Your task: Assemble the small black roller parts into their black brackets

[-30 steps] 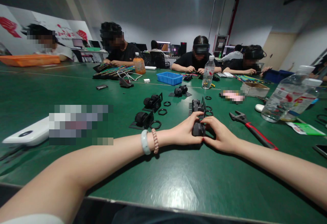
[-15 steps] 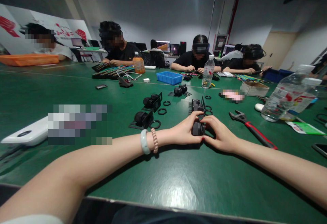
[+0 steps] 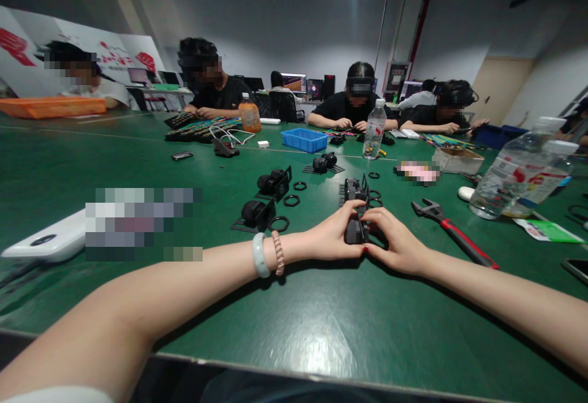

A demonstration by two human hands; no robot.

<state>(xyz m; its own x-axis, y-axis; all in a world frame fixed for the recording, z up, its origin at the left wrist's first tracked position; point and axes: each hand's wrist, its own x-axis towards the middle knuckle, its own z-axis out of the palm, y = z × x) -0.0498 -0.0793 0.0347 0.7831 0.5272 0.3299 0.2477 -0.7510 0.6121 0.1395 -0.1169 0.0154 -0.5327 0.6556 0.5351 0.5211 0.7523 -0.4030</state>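
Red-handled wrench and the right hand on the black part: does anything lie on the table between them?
No. In the head view, only bare green table separates the right hand from the red-handled wrench; the black part sits on the hand's other side.

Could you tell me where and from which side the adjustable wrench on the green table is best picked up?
Probably by the red handle of the adjustable wrench, from above: it lies flat on the table, handle toward the right hand, with bare table on both sides.

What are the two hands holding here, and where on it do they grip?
Both the left hand and right hand pinch a small black part on the table, one on each side.
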